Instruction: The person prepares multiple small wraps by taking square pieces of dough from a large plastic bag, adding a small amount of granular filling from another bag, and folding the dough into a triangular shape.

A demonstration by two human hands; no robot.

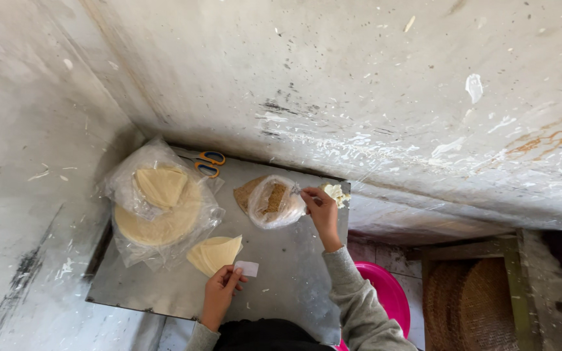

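Nearest the camera, at six o'clock, a dark lap and two grey sleeves (359, 305) are seen, with a pink bowl (385, 292) at about five o'clock beside the right elbow. Both arms are stretched over a grey metal tabletop (281, 273) set against a stained plaster wall (359, 78).

A small white slip (247, 268) is pinched by the left hand (219, 289), its fingers curled narrowly around the slip's lower edge. Just beside it, toward eleven o'clock, a folded pale flatbread (214, 253) is laid on the metal.

A clear plastic bag with brown filling (273, 203) is gripped at its neck by the right hand (321, 211), toward one o'clock; the fingers are closed tight on the plastic. A brown wedge (245, 192) is partly covered by this bag. A pale crumbly lump (337, 192) is seen just past the knuckles.

At ten o'clock a large clear bag of round flatbreads (160, 214) is spread, and orange-handled scissors (208, 162) are placed behind it, near the wall.
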